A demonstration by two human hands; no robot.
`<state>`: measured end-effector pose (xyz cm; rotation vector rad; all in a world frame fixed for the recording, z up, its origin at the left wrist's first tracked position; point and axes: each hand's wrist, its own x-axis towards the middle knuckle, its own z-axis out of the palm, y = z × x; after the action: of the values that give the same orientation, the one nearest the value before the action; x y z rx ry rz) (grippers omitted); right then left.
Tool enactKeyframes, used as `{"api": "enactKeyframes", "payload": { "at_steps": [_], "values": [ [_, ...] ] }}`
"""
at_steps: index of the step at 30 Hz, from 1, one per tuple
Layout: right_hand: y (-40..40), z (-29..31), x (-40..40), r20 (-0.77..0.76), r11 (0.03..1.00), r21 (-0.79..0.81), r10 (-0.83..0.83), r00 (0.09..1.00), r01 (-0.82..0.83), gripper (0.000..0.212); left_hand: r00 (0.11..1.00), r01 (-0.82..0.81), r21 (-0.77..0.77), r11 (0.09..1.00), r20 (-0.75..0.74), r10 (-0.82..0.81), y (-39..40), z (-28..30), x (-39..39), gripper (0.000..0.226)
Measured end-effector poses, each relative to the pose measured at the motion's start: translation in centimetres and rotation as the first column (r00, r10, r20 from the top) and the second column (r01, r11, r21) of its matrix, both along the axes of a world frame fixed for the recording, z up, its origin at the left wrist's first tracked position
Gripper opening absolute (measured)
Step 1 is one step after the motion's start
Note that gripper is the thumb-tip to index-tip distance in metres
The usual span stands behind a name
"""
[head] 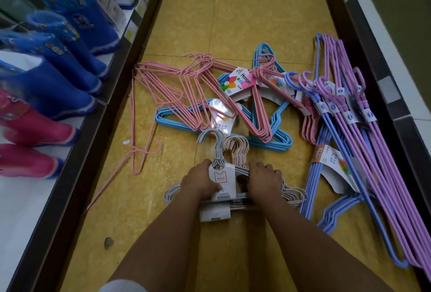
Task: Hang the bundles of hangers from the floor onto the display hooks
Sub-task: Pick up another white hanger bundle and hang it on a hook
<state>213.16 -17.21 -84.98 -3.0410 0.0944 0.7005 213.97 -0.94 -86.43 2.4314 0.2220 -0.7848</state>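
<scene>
Floor (pixel 233 23); hanger bundle (pixel 220 182) between grips

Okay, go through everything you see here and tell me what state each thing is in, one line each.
Left hand: grips the grey hanger bundle.
Right hand: grips the beige hanger bundle.
Grey hanger bundle: held low over the floor, hooks up.
Beige hanger bundle: held beside the grey one.
Pink hangers: lying on the floor, spread out.
Blue hangers: flat on the floor under pink ones.
Purple hangers: lying along the right shelf base.
Rain boots: standing on the left shelf.

Two hands (pixel 203 183); five blue boots (pixel 77 18); two pink boots (pixel 35 126).
</scene>
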Motion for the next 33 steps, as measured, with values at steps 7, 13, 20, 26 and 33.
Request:
{"api": "enactKeyframes", "payload": {
  "at_steps": [7,13,20,26,33],
  "values": [
    [-0.5,6.6,0.3,0.040,1.000,-0.021,-0.009,0.999,0.009,0.028,0.999,-0.022,-0.028,0.999,0.040,0.023,-0.6,6.3,-0.6,0.073],
    [-0.6,21.1,-0.3,0.106,1.000,0.010,0.004,0.994,-0.005,0.035,0.990,-0.116,-0.086,0.989,0.066,0.122,0.7,20.2,-2.1,0.062],
    [0.0,42.1,0.7,0.199,0.981,0.194,-0.066,0.978,0.027,0.013,0.949,-0.113,0.150,0.982,0.310,0.062,2.0,41.0,-2.0,0.031],
    [2.5,59.9,0.5,0.279,0.920,0.380,-0.014,0.960,-0.097,0.014,0.881,-0.253,0.127,0.959,0.439,0.175,3.9,58.4,-3.9,0.028],
    [6.4,73.5,-2.4,0.392,0.918,0.252,0.192,0.900,-0.306,0.021,0.828,-0.419,0.222,0.881,0.491,0.270,6.3,72.4,-9.0,0.035]
  ]
}}
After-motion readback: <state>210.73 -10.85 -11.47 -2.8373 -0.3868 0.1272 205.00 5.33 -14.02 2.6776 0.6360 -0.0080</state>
